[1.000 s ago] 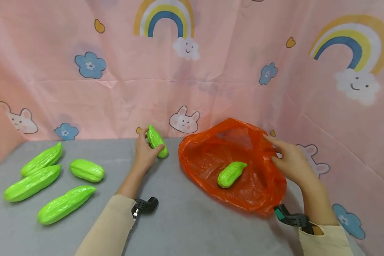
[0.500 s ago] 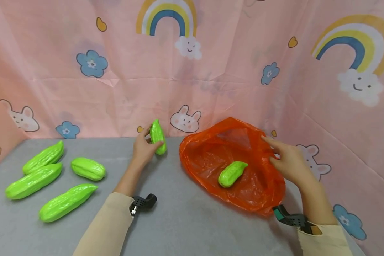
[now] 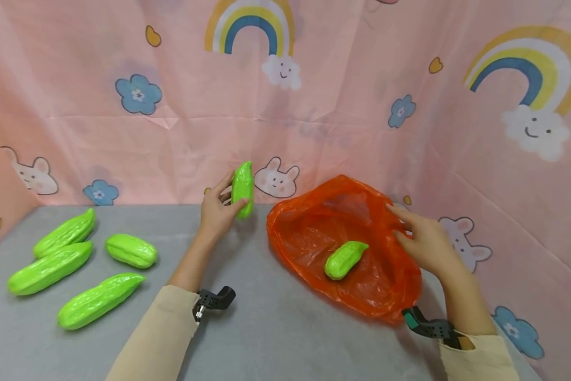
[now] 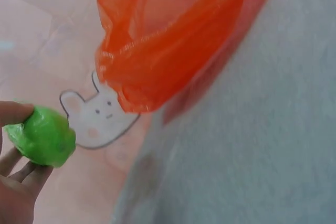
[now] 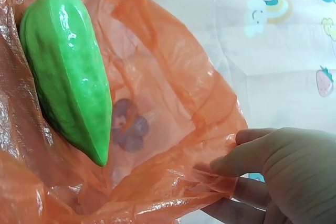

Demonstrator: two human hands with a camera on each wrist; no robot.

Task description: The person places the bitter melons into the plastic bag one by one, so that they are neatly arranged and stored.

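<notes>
My left hand (image 3: 217, 212) grips a bright green bitter gourd (image 3: 243, 189), raised off the table with its pointed tip up. In the left wrist view, thumb and fingers lie on opposite sides of that bitter gourd (image 4: 44, 137). An orange-red plastic bag (image 3: 295, 238) lies with its mouth spread wide to the right of it. Inside the bag rests another bitter gourd (image 3: 346, 259). My right hand (image 3: 430, 241) pinches the bag's right edge. In the right wrist view, the bag film (image 5: 210, 93) bunches between thumb and fingers of this hand (image 5: 278, 177).
Several more bitter gourds lie at the left of the grey table (image 3: 266, 328): one alone (image 3: 131, 251), one nearer the front (image 3: 99, 301), and two side by side (image 3: 52, 269). A pink patterned cloth (image 3: 195, 153) rises behind and at the sides.
My left hand has lifted the bitter gourd off the table and brought it slightly right, turning it more upright. My right hand keeps its hold on the bag, shifting slightly left.
</notes>
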